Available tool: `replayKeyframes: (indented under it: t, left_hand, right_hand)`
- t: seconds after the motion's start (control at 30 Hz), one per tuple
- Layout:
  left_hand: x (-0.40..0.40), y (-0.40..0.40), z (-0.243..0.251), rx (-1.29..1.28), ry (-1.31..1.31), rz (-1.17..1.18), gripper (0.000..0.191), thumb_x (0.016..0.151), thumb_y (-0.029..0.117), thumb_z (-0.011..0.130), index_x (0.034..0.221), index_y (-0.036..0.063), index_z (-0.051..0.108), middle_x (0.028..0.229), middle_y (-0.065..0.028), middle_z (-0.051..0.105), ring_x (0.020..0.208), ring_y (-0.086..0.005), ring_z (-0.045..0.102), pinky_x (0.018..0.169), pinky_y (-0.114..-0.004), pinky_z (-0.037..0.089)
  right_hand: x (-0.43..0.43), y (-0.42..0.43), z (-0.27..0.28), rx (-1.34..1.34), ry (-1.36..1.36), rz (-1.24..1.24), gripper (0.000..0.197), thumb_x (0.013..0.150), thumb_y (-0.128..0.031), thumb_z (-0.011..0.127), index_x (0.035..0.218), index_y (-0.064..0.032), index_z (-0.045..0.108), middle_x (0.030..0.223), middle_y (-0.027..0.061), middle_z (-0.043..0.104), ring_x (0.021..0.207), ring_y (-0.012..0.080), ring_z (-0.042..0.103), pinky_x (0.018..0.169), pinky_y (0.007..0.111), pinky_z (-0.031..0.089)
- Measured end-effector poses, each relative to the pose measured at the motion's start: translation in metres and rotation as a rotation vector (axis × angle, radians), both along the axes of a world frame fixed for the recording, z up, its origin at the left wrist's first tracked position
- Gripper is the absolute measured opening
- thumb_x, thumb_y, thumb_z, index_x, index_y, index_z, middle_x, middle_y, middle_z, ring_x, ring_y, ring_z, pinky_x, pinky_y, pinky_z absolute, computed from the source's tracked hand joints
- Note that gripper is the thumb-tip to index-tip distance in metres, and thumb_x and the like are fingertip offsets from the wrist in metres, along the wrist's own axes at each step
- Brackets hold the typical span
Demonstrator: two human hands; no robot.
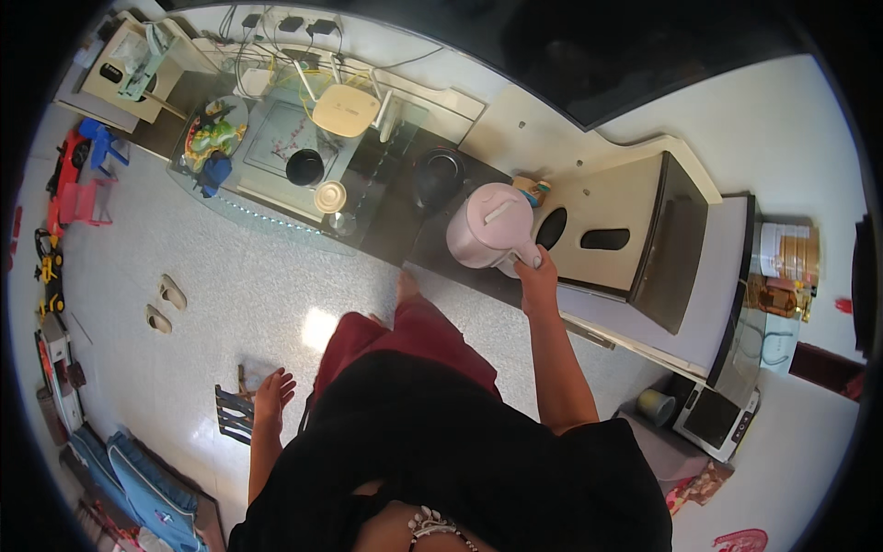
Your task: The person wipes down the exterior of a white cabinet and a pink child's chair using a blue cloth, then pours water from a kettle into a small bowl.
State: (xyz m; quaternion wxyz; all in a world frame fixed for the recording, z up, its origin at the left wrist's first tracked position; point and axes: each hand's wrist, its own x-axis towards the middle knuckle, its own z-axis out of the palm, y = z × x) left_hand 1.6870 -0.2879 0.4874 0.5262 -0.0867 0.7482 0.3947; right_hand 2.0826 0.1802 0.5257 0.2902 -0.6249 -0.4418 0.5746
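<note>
My right hand [538,279] is closed around the handle of a pink electric kettle [490,224], whose lid faces up, over the dark top of a low cabinet [476,276]. Left of the kettle lies a round black kettle base [439,176]. Behind it stands a small bottle [541,190], partly hidden. My left hand [274,390] hangs low by my side with its fingers apart and nothing in it, near a small dark slatted stool [233,414].
A black cup [304,167], a cream lid [330,197], a drinking glass [343,222] and a white router [346,110] stand on the cabinet's left part. Slippers [172,292] lie on the floor. A wall-mounted television [586,62] overhangs the cabinet.
</note>
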Motion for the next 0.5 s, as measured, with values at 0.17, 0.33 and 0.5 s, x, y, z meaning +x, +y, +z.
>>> replayKeyframes:
  t: [0.17, 0.33, 0.5]
  left_hand:
    - [-0.008, -0.004, -0.012, -0.133, -0.022, 0.074, 0.051, 0.11, 0.033, 0.052, 0.152, 0.0039, 0.052, 0.136, -0.0147, 0.069, 0.118, -0.0247, 0.07, 0.097, -0.038, 0.055]
    - [-0.036, 0.01, -0.02, -0.133, -0.056, 0.026, 0.051, 0.11, 0.035, 0.053, 0.152, 0.0063, 0.053, 0.133, -0.0118, 0.07, 0.112, -0.0219, 0.071, 0.09, -0.035, 0.056]
    - [-0.069, 0.06, -0.015, -0.128, -0.026, -0.047, 0.051, 0.111, 0.035, 0.051, 0.152, 0.0046, 0.053, 0.134, -0.0125, 0.07, 0.115, -0.0208, 0.07, 0.093, -0.034, 0.054]
  right_hand:
    - [-0.023, 0.026, 0.004, 0.039, -0.15, -0.014, 0.031, 0.078, -0.001, 0.07, 0.109, 0.0001, 0.068, 0.091, 0.002, 0.062, 0.081, 0.0105, 0.054, 0.073, 0.03, 0.047]
    - [-0.021, 0.04, -0.013, 0.053, -0.239, 0.02, 0.028, 0.078, -0.004, 0.07, 0.105, 0.0014, 0.068, 0.085, 0.0035, 0.062, 0.076, 0.012, 0.054, 0.07, 0.032, 0.047]
    - [-0.018, 0.04, -0.014, 0.083, -0.394, 0.072, 0.025, 0.077, -0.006, 0.069, 0.1, 0.0017, 0.066, 0.08, 0.0073, 0.06, 0.074, 0.0143, 0.054, 0.068, 0.034, 0.046]
